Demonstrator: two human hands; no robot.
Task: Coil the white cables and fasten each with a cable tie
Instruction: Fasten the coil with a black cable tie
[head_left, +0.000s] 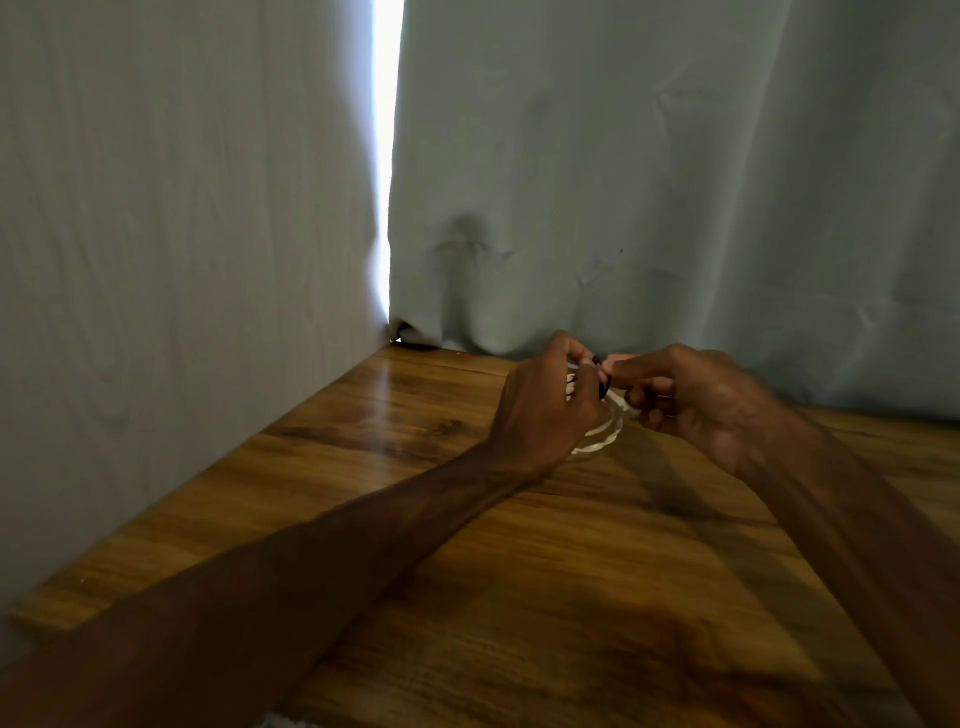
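the white cable (602, 435), a small blurred coil of several loops, hangs just above the table (363, 452) at about 4 o'clock from the picture's centre. the left hand (545, 405) curls its fingers round the coil's top. the right hand (691, 400) pinches a black cable tie (603, 387) against it. the table's far edge lies just beyond, under the curtain (675, 182). the wall (156, 234) lines the 9 o'clock edge. bare wood spreads toward 6 and 8 o'clock.

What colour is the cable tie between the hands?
Black. The cable tie shows best in the head view, dark against the white coil.
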